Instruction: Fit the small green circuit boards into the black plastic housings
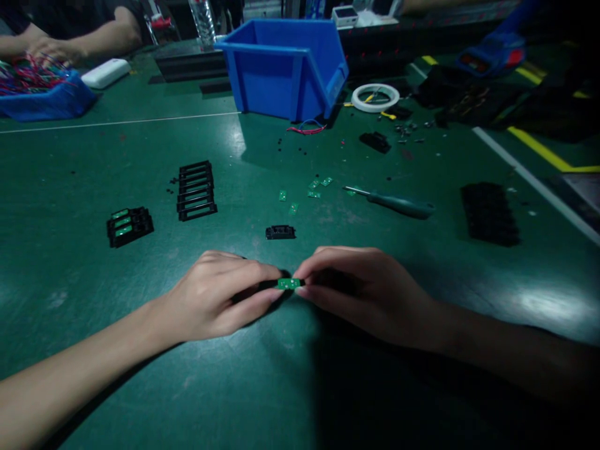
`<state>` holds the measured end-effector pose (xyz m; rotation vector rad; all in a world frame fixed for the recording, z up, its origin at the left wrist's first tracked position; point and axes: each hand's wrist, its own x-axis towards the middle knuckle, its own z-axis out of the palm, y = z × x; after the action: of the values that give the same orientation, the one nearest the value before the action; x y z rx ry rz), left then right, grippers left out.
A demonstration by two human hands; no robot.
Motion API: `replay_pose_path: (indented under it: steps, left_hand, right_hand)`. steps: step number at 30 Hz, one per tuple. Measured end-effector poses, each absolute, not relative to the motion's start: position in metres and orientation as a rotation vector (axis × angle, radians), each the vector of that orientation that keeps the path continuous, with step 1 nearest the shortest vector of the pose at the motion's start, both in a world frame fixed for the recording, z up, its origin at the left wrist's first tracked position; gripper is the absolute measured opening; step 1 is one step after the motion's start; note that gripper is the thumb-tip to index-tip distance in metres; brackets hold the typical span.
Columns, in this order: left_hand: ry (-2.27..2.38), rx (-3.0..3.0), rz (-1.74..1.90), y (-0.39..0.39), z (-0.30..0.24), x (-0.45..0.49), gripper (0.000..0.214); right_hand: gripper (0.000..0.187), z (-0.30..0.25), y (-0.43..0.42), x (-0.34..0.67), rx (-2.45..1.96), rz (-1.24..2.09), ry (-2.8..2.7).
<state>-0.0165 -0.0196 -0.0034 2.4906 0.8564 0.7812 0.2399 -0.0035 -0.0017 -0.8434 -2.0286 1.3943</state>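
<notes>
Between my two hands, just above the green table, is a small green circuit board with what looks like a black plastic piece around it, mostly covered by fingers. My left hand pinches its left end, and my right hand pinches the right end. Beyond the fingers lies a black plastic housing. Several loose green boards are scattered farther back. To the left sit a group of black housings with green boards in some of them and a row of black frames.
A screwdriver lies right of the loose boards. Black parts stand at the far right. Behind are a blue bin, a white tape roll and small screws. A co-worker's hands are over a blue tray of wires.
</notes>
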Motion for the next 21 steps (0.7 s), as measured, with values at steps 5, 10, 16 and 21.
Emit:
replay_pose_path:
  steps: [5, 10, 16, 21]
  left_hand:
    - [0.964, 2.495, 0.866, -0.0209, 0.0016, -0.016, 0.016]
    - [0.944, 2.492, 0.818, -0.0205, -0.0004, -0.0155, 0.025]
    - [0.827, 2.514, 0.782, -0.0198, -0.0043, -0.016, 0.024]
    - [0.798, 2.482, 0.734, -0.0188, -0.004, -0.0158, 0.019]
  right_hand:
    - [0.013, -0.0015, -0.003, 0.2394, -0.841, 1.408, -1.976]
    - [0.012, -0.001, -0.0032, 0.2396, -0.829, 1.387, -1.977]
    - [0.013, -0.0002, -0.0033, 0.24, -0.837, 1.372, -2.034]
    - [0.012, 0.0004, -0.0021, 0.2398, -0.829, 1.357, -2.08]
